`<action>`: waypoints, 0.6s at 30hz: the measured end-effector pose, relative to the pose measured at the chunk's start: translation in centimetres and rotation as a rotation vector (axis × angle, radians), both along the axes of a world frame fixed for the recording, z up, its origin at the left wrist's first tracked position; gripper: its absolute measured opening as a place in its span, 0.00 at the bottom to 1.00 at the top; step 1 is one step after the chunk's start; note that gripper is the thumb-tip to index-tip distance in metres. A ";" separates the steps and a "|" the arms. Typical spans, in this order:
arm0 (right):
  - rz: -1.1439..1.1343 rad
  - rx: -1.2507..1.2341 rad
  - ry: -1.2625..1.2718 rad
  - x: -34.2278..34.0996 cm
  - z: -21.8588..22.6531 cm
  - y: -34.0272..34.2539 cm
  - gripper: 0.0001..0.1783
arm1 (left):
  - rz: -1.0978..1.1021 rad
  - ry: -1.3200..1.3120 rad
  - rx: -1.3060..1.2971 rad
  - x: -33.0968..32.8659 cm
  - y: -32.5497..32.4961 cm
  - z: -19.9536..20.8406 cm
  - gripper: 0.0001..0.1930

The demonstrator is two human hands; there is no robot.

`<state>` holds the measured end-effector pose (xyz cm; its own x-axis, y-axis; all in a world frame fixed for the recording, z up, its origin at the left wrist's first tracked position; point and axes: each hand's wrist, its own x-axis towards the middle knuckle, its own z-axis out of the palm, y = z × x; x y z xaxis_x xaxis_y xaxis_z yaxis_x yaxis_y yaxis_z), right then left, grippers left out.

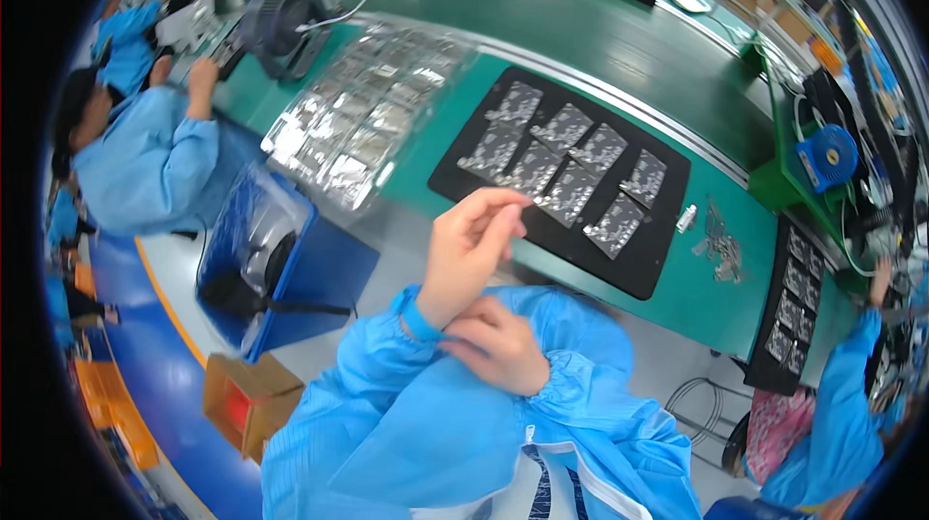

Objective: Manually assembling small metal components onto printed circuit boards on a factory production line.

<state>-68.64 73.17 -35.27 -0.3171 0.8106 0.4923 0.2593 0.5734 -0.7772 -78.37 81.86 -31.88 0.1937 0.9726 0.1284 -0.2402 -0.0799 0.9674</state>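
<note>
My left hand (469, 244) is raised in front of my chest. Its fingers are curled in toward the thumb, and nothing shows between them. Around that wrist, at the sleeve's end, sits a blue wrist band (419, 323). Just below, my right hand (503, 344) reaches across, its fingers closed at the band's edge; the fingertips are partly hidden against the left wrist. Beyond my hands, a black mat (663, 244) lies on the green table, carrying several dark circuit boards (569, 193) with silvery parts.
Left of the mat are clear plastic trays (358, 118) of silvery parts and a black fan (276, 25). Small metal pieces (721, 247) lie at right, near another board-laden mat (774, 341). A blue bin (324, 273) and cardboard box (276, 394) stand at left. Co-workers sit on both sides.
</note>
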 end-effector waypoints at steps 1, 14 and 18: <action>-0.001 0.018 -0.008 -0.1 0.1 0.2 0.13 | 0.001 0.012 -0.012 -0.3 0.1 -0.4 0.09; -0.832 -0.398 -0.061 9.8 -1.0 -7.0 0.05 | 0.127 0.756 0.070 -8.2 7.4 -23.1 0.12; -0.824 -0.368 -0.069 8.4 -1.4 -6.4 0.05 | 0.080 1.056 0.379 -11.0 13.4 -39.5 0.12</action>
<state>-60.27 66.72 -36.64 0.4145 0.8962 0.1583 0.5305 -0.0966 -0.8422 -89.36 95.31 -71.40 0.3187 0.9203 0.2269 0.7044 -0.3901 0.5929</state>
